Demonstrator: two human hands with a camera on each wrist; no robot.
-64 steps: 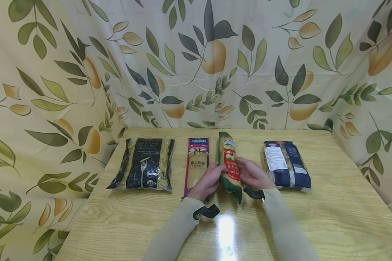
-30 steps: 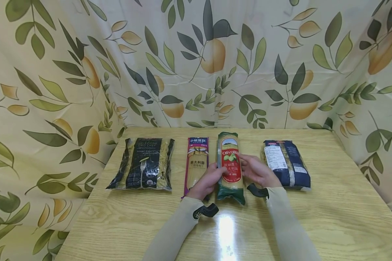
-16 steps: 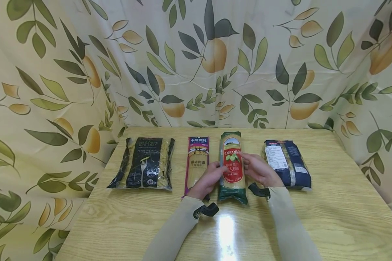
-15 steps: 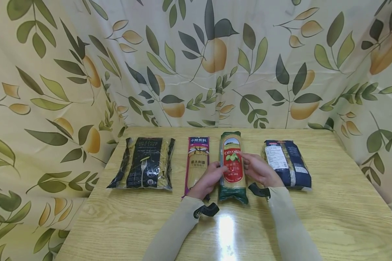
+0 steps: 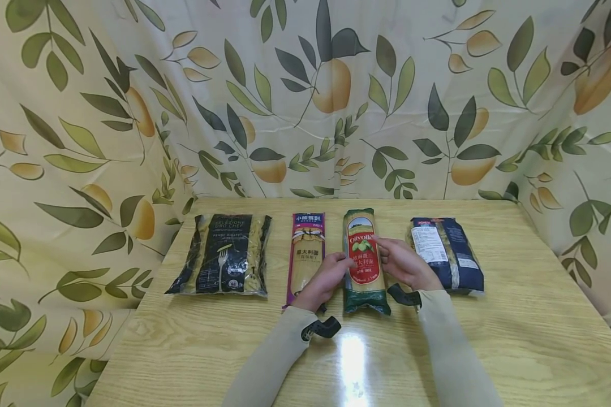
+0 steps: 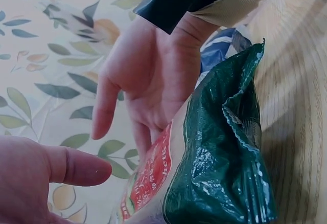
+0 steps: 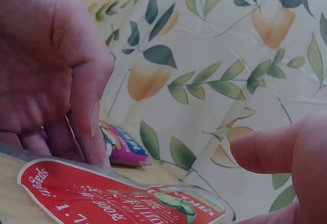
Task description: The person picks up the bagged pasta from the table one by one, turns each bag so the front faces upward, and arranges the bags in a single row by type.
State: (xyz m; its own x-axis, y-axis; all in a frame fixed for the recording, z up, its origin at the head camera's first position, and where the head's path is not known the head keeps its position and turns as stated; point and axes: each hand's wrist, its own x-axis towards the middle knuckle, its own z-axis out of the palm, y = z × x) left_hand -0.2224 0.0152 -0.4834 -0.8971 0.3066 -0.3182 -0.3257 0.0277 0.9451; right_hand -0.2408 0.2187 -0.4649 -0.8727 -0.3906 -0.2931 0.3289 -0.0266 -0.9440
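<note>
A green-ended spaghetti packet (image 5: 365, 257) with a red label lies face up on the table, its bottom end slanting slightly right. My left hand (image 5: 327, 280) is at its left side, the thumb above the packet's edge and the fingers down along the side. On the other side is my right hand (image 5: 404, 264), fingers loosely extended beside the packet. In the left wrist view, the left thumb (image 6: 84, 168) is held away from the wrapper. The right thumb (image 7: 265, 150) stands clear of the label in the right wrist view. Some fingertips are hidden by the packet.
A narrow purple-edged pasta packet (image 5: 307, 249) lies close at the left, partly under my left arm. Farther left is a black penne bag (image 5: 229, 254). To the right sits a dark blue pasta bag (image 5: 445, 254). A patterned curtain (image 5: 305, 141) borders the wooden table (image 5: 183, 350).
The spaghetti packet has turned from tilted on its side to face up. Since half a second ago, its top end has shifted slightly nearer. Both hands have stayed beside it.
</note>
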